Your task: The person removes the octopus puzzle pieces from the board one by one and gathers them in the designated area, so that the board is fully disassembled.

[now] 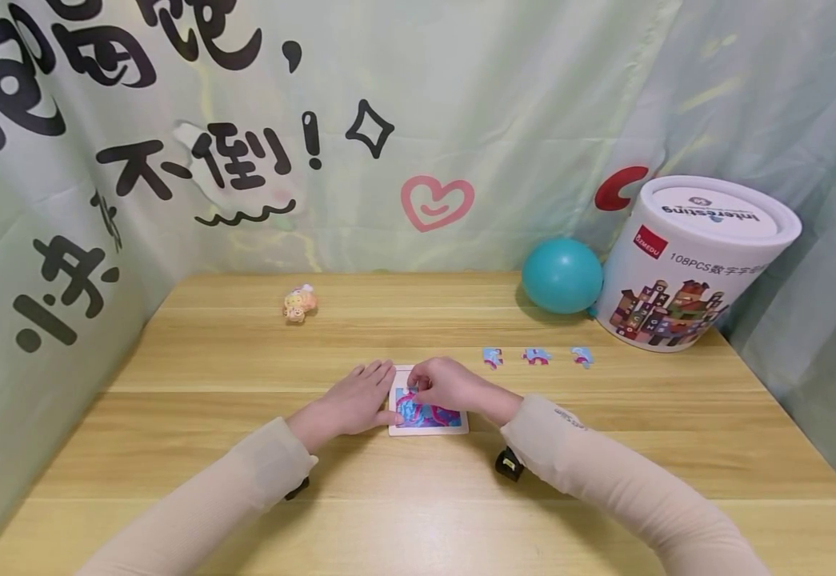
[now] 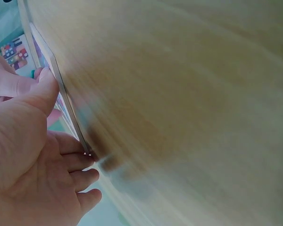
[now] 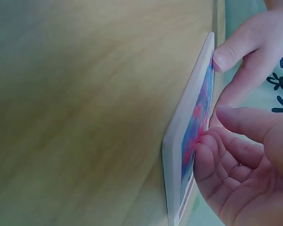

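Note:
A small framed jigsaw puzzle (image 1: 428,430) with a white border and a blue and pink picture lies flat on the table. My left hand (image 1: 360,398) rests at its left side, fingers stretched forward, thumb over the lower left corner. Bent over the upper left of the picture is my right hand (image 1: 450,384), its fingertips right at the surface. In the right wrist view its fingers (image 3: 205,162) curl against the picture, with the thumb a little apart; I cannot tell whether they pinch a piece. Loose puzzle pieces (image 1: 536,356) lie in a row beyond the right hand.
At the back right stand a teal balloon (image 1: 562,275) and a big white bucket (image 1: 684,272) of blocks. A small orange figurine (image 1: 299,304) sits at the back left of the wooden table (image 1: 418,512). A printed cloth (image 1: 533,120) hangs behind and along the sides.

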### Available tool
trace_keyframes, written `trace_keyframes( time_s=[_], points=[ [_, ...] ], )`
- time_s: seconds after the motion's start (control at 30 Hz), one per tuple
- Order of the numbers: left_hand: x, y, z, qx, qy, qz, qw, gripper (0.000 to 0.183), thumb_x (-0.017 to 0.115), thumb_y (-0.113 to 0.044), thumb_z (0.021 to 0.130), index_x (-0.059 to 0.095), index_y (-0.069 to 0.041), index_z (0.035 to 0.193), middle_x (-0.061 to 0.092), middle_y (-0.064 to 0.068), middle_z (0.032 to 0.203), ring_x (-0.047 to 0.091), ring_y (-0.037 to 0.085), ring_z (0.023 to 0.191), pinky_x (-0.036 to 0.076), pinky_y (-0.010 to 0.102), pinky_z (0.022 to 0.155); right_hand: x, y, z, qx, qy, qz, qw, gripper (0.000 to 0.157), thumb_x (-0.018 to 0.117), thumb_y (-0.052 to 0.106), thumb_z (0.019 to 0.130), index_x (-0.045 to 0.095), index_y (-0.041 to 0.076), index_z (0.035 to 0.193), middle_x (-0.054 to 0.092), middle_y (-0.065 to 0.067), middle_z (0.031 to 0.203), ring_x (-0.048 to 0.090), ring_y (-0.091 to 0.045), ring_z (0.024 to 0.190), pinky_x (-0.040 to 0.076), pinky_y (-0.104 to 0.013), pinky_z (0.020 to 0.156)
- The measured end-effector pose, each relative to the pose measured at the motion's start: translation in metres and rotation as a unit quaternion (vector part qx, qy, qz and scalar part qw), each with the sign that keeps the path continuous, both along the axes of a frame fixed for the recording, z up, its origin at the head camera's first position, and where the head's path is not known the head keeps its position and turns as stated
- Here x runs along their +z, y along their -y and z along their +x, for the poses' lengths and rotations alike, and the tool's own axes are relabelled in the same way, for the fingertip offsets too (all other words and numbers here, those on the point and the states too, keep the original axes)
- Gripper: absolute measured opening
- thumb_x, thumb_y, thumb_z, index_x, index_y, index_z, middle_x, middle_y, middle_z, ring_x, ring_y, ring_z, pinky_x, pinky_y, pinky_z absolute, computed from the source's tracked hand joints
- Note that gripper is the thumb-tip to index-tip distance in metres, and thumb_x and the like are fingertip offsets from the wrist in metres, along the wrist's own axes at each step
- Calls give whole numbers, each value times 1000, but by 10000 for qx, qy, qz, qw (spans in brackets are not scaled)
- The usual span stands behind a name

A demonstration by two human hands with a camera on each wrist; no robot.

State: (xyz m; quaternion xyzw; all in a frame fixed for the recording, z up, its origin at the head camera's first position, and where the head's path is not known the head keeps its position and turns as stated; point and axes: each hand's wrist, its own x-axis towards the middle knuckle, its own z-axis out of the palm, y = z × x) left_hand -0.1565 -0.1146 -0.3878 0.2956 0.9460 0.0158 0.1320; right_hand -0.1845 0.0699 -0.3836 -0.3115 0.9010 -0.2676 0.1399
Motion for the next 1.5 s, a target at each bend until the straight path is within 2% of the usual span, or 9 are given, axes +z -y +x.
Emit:
trace_keyframes(
  time_s=[0.3,0.73,0.97,1.23,1.5],
  points=[
    [0,0,0,-14,11,25,10000,79,48,-51,90,27,7,141,23,20,147,19,32,135,18,45,108,-2,3,-2,-147,32,130,9998,6,69,5,81,66,6,86,53,4,67,47,-9,62,42,-22,59],
    [0,-1,0,12,-27,14,10000,81,46,-53,90,27,6,141,22,19,147,18,32,135,17,45,108,-5,-3,-1,-194,166,-748,9969,9,65,0,83,59,7,82,56,3,73,51,-10,67,45,-22,61],
    [0,-1,0,44,1,-2,10000,81,46,-53,90,26,6,142,22,19,148,18,32,135,17,45,108,-5,-4,-1,-374,311,-769,9959,7,64,1,85,60,7,82,55,2,73,50,-11,68,45,-23,62],
    [-2,0,-1,36,-23,7,10000,81,46,-54,90,26,6,141,22,19,148,18,32,135,17,45,108,-5,-5,-4,-266,402,-854,9952,7,63,1,84,59,4,80,54,1,71,49,-11,65,44,-22,59],
    [0,0,0,4,-22,49,10000,81,47,-52,90,27,7,141,22,20,147,18,33,135,17,45,108,-5,-7,-5,-283,721,-934,9926,6,64,1,85,59,2,81,54,0,70,49,-10,62,43,-21,57]
  ],
)
